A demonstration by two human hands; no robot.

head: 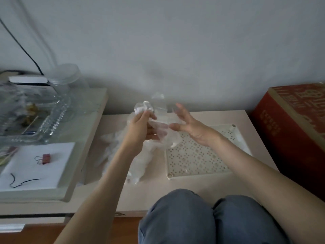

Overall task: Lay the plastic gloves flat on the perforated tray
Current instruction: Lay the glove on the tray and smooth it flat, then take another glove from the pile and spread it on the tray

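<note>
Crinkled clear-film gloves [158, 111] bunched in the left grip [140, 131] — fingers curled round them — above the far-left corner of the cream perforated tray [202, 159], right grip [193, 128] spread, palm facing them.

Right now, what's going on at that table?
A person is working a crumpled clear glove in mid-air. The left hand grips it, and the right hand is open beside it with fingers spread. The tray lies on the table below the hands. A pile of more clear plastic sits left of the tray.
</note>
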